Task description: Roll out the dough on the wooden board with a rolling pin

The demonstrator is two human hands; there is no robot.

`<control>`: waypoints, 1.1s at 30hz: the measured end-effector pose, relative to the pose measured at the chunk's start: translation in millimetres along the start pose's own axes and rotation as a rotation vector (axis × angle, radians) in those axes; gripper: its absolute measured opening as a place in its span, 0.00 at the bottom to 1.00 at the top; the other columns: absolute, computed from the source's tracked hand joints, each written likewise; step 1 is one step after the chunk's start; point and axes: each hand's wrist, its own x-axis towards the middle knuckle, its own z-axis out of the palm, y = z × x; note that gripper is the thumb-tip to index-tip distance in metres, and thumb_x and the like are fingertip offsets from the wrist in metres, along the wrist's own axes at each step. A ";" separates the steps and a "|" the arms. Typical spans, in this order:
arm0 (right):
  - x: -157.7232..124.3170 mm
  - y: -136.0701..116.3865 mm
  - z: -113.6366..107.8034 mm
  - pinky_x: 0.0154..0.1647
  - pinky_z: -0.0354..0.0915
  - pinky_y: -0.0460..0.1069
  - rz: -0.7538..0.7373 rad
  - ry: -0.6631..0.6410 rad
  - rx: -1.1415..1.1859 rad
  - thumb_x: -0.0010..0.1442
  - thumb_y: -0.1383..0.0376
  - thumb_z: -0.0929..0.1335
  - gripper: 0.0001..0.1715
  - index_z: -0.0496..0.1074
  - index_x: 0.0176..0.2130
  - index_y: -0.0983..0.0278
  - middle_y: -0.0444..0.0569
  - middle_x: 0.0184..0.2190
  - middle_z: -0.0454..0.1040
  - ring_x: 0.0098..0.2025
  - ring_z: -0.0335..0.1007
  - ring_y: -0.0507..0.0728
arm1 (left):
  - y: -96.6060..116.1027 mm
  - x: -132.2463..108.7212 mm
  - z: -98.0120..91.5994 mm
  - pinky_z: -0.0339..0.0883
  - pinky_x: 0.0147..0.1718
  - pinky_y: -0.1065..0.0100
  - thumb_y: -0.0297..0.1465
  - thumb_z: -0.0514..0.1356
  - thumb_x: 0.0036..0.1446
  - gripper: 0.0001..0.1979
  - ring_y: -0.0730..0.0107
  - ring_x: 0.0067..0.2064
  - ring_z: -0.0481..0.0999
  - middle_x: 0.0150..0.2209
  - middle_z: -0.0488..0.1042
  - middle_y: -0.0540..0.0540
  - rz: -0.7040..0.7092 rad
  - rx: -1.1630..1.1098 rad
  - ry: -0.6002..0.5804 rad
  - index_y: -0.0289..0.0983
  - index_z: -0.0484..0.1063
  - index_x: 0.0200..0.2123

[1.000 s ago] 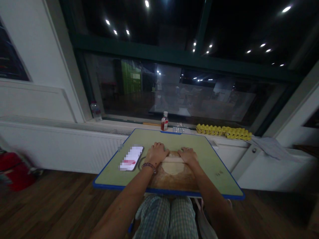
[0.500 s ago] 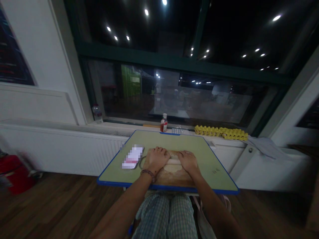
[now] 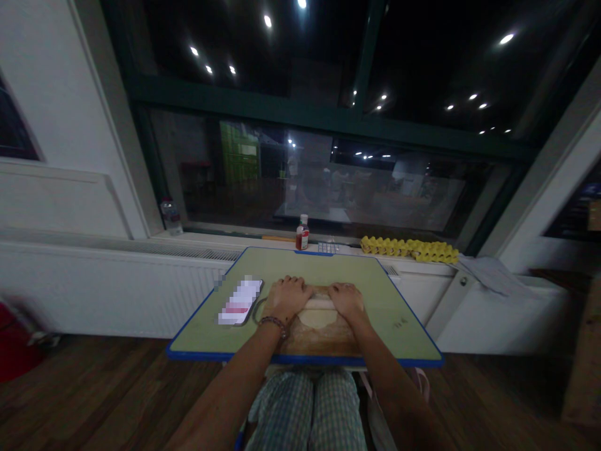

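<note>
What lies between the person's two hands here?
In the head view, a pale rolling pin spans the gap between the left hand and right hand, with flattened dough just below it.

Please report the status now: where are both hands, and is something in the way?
Left hand and right hand on rolling pin. Pale dough on wooden board. Phone lies left of board, apart from hands.

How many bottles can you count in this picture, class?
2: a small bottle with red contents on the windowsill just behind the green board, and a clear plastic bottle farther left on that sill. Others may be hidden.
</note>
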 end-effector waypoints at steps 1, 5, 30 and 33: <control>-0.1 -0.4 -0.7 0.54 0.60 0.51 0.028 0.006 0.016 0.69 0.61 0.57 0.22 0.76 0.51 0.61 0.55 0.50 0.77 0.53 0.71 0.59 | -0.1 1.8 1.9 0.59 0.50 0.54 0.38 0.49 0.66 0.17 0.51 0.52 0.70 0.47 0.77 0.36 -0.007 0.019 0.016 0.37 0.75 0.43; -3.6 -1.2 -5.0 0.54 0.59 0.51 0.088 0.028 0.079 0.69 0.60 0.59 0.21 0.77 0.49 0.61 0.55 0.49 0.78 0.53 0.70 0.60 | -0.2 5.2 5.9 0.61 0.47 0.56 0.39 0.49 0.66 0.18 0.51 0.51 0.72 0.46 0.77 0.37 0.013 0.054 0.031 0.37 0.76 0.42; 4.6 -2.1 -7.6 0.53 0.60 0.49 0.086 0.025 0.090 0.69 0.59 0.57 0.23 0.78 0.46 0.61 0.52 0.49 0.78 0.54 0.69 0.59 | 0.6 9.3 1.4 0.60 0.51 0.57 0.40 0.50 0.65 0.18 0.54 0.52 0.71 0.48 0.77 0.37 -0.080 -0.040 0.048 0.36 0.75 0.44; 11.0 -0.8 -5.0 0.54 0.59 0.49 0.108 0.054 0.101 0.69 0.58 0.58 0.24 0.79 0.45 0.63 0.53 0.48 0.79 0.54 0.70 0.58 | -1.7 14.8 4.5 0.61 0.50 0.58 0.40 0.49 0.64 0.19 0.54 0.51 0.72 0.47 0.78 0.37 -0.085 -0.044 0.060 0.35 0.75 0.44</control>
